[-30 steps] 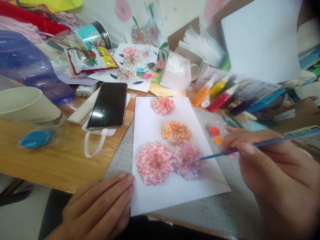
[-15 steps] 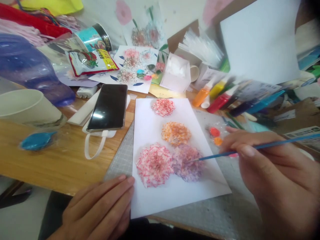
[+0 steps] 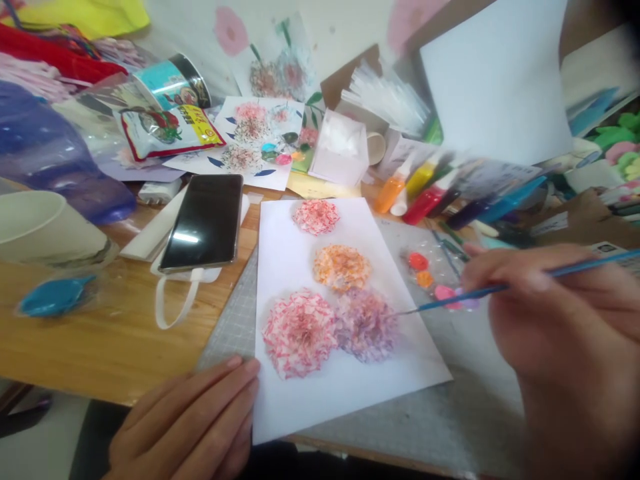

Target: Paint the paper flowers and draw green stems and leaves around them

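Note:
A white sheet of paper (image 3: 295, 253) lies on a grey cutting mat (image 3: 440, 413), painted with several dabbed flowers: pink ones, an orange one (image 3: 342, 267) and a purple one (image 3: 365, 325). My right hand (image 3: 555, 327) grips a thin blue paintbrush (image 3: 480, 292) whose tip sits at the right edge of the purple flower. My left hand (image 3: 193, 423) lies flat at the near left, fingertips pressing the paper's lower left corner.
Blobs of red, orange and pink paint (image 3: 430, 280) sit on the mat right of the paper. Paint tubes (image 3: 425, 190) lie behind. A black phone (image 3: 204, 222), a paper cup (image 3: 45, 227), a blue paint blob (image 3: 53, 298) and other flower paintings (image 3: 255, 137) crowd the wooden table.
The brush tip has drawn back from the middle of the purple flower to its right edge, and my right hand has lifted slightly. The view has shifted a little to the right.

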`<state>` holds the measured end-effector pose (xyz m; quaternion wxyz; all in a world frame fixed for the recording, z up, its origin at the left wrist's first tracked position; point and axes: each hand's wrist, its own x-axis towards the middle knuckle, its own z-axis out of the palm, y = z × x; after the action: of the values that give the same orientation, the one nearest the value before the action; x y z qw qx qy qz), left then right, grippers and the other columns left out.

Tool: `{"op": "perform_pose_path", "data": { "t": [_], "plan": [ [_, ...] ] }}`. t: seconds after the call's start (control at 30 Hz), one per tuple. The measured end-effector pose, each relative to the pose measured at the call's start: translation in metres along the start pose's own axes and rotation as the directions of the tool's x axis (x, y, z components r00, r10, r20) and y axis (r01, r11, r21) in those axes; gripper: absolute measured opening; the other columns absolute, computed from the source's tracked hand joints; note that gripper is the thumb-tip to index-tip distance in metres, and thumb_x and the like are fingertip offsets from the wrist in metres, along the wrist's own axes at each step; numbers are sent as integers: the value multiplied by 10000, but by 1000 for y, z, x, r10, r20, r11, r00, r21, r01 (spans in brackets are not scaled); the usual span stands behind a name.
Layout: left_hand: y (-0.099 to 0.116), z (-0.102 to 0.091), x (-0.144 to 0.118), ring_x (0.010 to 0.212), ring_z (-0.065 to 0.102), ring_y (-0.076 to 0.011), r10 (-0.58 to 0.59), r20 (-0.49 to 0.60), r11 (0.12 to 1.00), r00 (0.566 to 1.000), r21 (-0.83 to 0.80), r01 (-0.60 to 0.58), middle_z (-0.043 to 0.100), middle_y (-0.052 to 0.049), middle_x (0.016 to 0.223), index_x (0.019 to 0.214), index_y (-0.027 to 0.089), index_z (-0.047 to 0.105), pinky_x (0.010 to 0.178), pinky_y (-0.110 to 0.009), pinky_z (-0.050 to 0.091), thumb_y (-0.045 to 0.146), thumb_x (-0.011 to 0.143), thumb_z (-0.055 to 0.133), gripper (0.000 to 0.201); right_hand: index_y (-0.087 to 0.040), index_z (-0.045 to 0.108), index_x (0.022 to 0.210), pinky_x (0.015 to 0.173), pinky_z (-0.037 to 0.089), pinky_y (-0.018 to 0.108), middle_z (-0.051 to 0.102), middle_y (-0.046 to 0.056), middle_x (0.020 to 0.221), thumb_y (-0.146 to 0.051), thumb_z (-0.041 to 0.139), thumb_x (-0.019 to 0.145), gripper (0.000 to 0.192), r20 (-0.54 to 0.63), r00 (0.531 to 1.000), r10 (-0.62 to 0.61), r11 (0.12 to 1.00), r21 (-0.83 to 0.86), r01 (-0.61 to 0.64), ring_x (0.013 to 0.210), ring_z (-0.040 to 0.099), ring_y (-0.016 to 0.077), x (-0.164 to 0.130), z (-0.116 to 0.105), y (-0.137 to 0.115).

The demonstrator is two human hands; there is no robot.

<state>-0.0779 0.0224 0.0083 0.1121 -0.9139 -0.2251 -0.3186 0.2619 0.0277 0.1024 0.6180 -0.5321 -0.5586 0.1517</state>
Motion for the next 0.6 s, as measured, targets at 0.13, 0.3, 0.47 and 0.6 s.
{"op": "perform_pose_path", "data": {
  "t": [0.13,0.3,0.47,0.6],
  "plan": [
    [2,4,-4,1008,673,-222,-98,-21,995,995,-40,97,755,-85,1013,992,130,720,851,-351,531,46,762,687,247,-183,687,714,681,502,329,641,10,680,-110,623,765,110,-107,992,71,990,125,-58,657,635,166,11,-14,19],
    [5,8,-10,1007,677,-244,-113,5,993,994,-39,113,744,-111,1039,1013,134,713,884,-384,526,44,753,708,275,-188,695,745,642,497,278,683,16,708,-199,683,777,36,-3,979,202,964,178,-198,681,639,142,9,-18,27],
    [-3,3,-8,991,681,-243,-59,16,998,998,-8,59,744,-114,1026,1018,128,710,868,-372,538,51,734,713,294,-225,691,795,643,495,285,681,-1,746,-291,693,812,68,128,965,230,952,175,-250,705,629,148,4,-17,27],
    [-12,2,-9,976,688,-236,100,48,995,994,26,-101,742,-110,1025,1022,126,713,847,-346,550,107,720,717,302,-272,690,865,682,497,268,672,-20,777,-306,653,864,50,195,964,181,965,151,-212,769,627,135,-1,-15,27]
  ]
}}
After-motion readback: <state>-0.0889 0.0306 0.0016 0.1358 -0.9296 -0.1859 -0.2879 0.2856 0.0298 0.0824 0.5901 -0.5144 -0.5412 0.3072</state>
